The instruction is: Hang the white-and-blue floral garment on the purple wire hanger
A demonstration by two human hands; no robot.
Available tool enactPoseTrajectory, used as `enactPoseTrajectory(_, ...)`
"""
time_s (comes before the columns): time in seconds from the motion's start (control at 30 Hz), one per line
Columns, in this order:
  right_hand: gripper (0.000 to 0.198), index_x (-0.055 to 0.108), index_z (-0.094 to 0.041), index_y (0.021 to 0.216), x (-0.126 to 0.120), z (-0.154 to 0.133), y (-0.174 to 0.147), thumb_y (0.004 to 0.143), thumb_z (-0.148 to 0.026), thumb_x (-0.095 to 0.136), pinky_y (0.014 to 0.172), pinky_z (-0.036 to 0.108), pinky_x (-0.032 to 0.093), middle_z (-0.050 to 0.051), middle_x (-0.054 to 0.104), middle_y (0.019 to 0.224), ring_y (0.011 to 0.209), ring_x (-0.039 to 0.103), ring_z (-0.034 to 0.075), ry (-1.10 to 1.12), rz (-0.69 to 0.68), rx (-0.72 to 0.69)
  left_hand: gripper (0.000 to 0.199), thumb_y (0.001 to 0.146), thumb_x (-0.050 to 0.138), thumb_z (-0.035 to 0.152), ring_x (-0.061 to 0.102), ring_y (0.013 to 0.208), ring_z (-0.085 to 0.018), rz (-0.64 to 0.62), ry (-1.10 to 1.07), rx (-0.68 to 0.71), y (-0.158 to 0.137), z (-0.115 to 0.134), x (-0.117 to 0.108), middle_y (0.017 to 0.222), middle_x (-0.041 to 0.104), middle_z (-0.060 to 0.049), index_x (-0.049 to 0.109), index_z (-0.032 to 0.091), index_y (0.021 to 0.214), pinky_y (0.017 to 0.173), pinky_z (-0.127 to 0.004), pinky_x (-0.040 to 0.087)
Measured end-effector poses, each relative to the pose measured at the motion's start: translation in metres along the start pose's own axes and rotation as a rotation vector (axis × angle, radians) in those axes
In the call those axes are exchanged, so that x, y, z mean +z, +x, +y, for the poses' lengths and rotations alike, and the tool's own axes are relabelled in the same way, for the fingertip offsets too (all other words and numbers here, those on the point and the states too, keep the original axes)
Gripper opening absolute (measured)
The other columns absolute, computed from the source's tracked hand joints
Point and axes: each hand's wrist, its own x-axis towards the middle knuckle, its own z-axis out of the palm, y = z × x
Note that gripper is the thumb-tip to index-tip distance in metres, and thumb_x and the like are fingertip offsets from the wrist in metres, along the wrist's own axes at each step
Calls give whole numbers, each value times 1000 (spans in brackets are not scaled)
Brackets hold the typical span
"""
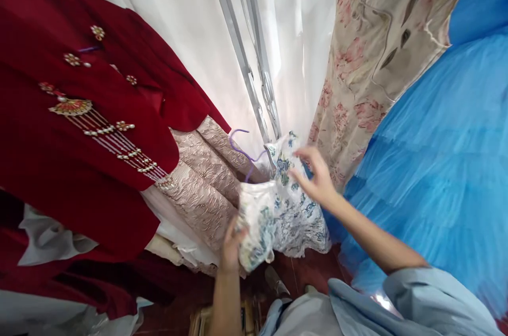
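Note:
A small white dress with blue floral patterning (301, 214) hangs in front of me, spread into two parts. From its neckline a purple hanger (251, 159) sticks up. My left hand (233, 243) is closed on the side edge of the nearer white part, its fingers slightly blurred. Beside the upper part of the dress is my right hand (315, 174), thumb and fingers apart with nothing between them. Whether its fingertips touch the cloth I cannot tell.
At left hang a dark red jacket (138, 76) with beaded ornaments and a pale pink textured skirt (202, 166). A beige floral dress (345, 76) and a blue tulle gown (428, 156) hang at right. Metal poles (246, 50) stand before a white curtain (170, 2).

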Motion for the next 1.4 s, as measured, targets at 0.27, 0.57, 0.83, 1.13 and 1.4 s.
enactPoseTrajectory(0.27,38,59,-21,110,-50,-16,-98,76,-7,51,86,33,51,5,67,105,95,63,22,350,-633,441,56,84,72,43,51,131,-32,-956,595,379,-75,-20,106,138,55,-16,62,21,134,114,-44,40)
enactPoseTrajectory(0.57,36,67,-18,93,-139,-19,-34,74,0,43,80,29,48,6,69,92,86,64,19,105,-864,91,47,86,71,31,43,136,-30,128,474,869,-8,-21,77,141,46,-14,57,22,130,116,-45,34)
enactPoseTrajectory(0.83,25,70,-20,107,-102,20,74,82,-23,71,72,28,47,3,70,94,78,60,17,-39,-415,23,82,76,77,55,53,134,-30,-104,-95,297,43,41,66,143,56,-14,47,23,146,109,-35,45)
enactPoseTrajectory(1.13,30,75,-20,106,-49,59,137,79,-33,74,85,37,55,6,76,102,93,68,21,114,-393,-8,62,69,85,40,66,115,-27,-23,-76,358,47,65,37,122,71,-10,66,18,124,94,-28,53)
enactPoseTrajectory(1.4,34,73,-23,116,-17,30,115,82,-26,70,79,39,55,4,74,86,78,68,23,-85,-455,-28,65,55,92,42,72,100,-27,135,-139,58,62,3,-12,106,76,-12,71,14,109,86,-31,57)
